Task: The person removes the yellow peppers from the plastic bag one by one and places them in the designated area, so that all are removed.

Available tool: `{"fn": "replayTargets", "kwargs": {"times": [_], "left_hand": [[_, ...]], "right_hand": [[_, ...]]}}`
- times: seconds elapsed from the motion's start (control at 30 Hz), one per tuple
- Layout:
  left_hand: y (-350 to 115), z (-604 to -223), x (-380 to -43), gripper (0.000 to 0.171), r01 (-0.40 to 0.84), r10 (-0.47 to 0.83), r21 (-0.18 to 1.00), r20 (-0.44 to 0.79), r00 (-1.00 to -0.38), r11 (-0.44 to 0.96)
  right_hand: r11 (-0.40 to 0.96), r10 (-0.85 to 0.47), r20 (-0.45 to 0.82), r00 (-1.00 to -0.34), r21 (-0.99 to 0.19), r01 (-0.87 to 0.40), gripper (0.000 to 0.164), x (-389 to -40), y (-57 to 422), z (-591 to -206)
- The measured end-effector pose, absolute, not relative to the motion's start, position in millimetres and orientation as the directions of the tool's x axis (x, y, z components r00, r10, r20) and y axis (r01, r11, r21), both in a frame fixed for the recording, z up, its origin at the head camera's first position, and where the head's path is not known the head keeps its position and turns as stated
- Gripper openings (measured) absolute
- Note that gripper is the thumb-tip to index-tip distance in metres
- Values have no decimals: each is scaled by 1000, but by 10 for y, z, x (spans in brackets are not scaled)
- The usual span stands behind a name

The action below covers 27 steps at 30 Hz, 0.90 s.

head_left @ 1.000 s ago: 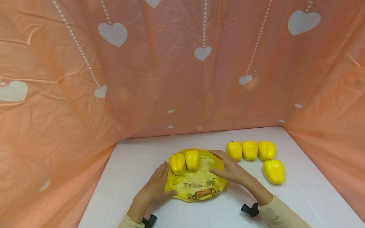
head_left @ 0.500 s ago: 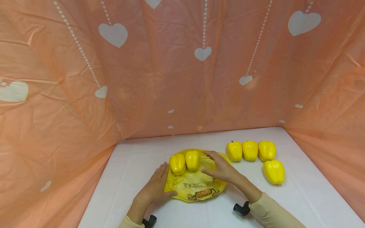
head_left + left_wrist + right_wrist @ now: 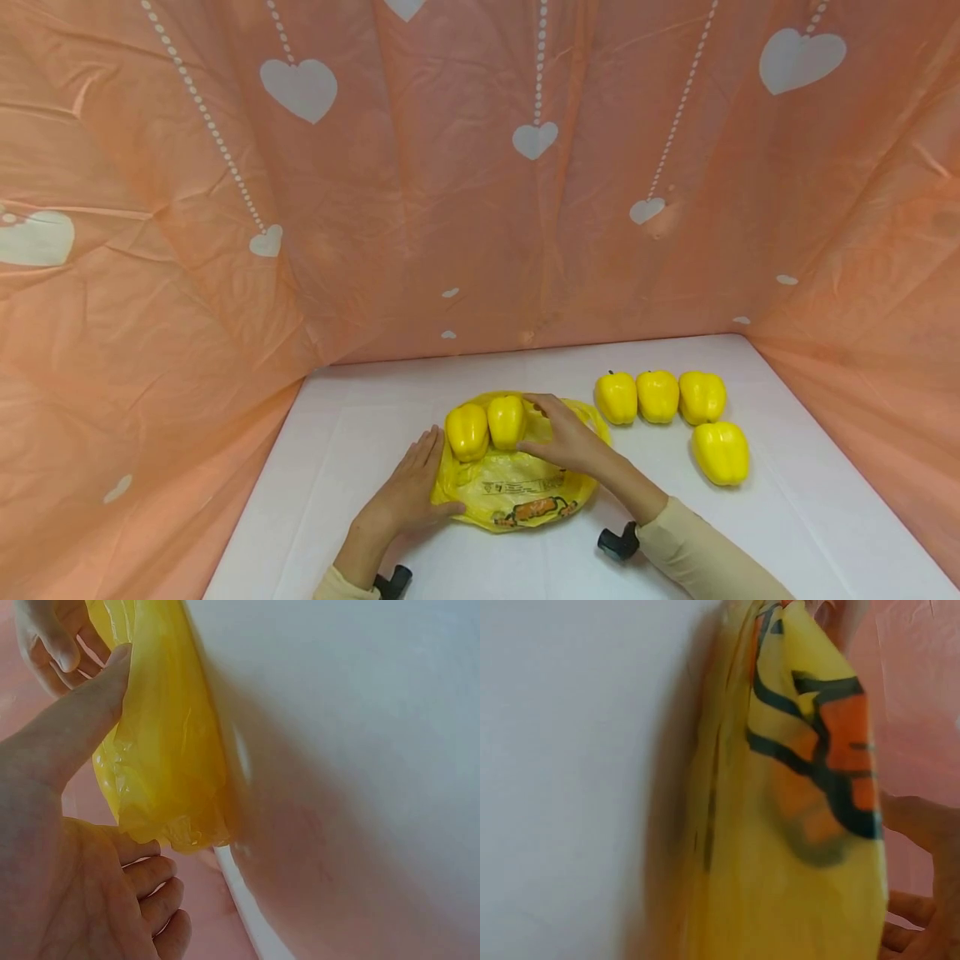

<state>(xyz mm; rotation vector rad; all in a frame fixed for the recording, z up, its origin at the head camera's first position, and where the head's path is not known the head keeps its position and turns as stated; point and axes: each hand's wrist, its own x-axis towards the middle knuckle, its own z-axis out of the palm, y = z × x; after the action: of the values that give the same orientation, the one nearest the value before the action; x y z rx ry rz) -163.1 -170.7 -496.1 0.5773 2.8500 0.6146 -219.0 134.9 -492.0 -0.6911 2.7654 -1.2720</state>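
A yellow plastic bag (image 3: 510,467) with an orange print lies spread on the table. Two yellow bell peppers sit side by side within its outline, the left pepper (image 3: 467,433) and the right pepper (image 3: 507,422). My left hand (image 3: 408,482) rests along the bag's left side, fingers straight; in the left wrist view its thumb (image 3: 112,679) touches the yellow plastic. Over the bag's right half, my right hand (image 3: 566,437) has thumb and fingers spread at the right pepper's side. Whether they touch it cannot be told. The right wrist view mostly shows the bag's printed side (image 3: 802,772).
Farther right on the white table (image 3: 360,433) stand several more yellow peppers: a back row with a middle pepper (image 3: 657,397), and one pepper (image 3: 720,453) nearer the front. An orange curtain (image 3: 465,208) with white hearts encloses the back and sides.
My right hand has moved left across the bag, from its right edge to beside the right pepper. The left hand and the peppers have stayed in place.
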Motion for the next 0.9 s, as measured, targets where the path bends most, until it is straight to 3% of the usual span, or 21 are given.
{"fn": "replayTargets", "kwargs": {"times": [0.9], "left_hand": [[-1682, -4943, -1627, 117, 315, 387, 426, -94, -917, 848]], "right_hand": [[629, -353, 117, -928, -705, -328, 87, -2269, 1157, -4983]]}}
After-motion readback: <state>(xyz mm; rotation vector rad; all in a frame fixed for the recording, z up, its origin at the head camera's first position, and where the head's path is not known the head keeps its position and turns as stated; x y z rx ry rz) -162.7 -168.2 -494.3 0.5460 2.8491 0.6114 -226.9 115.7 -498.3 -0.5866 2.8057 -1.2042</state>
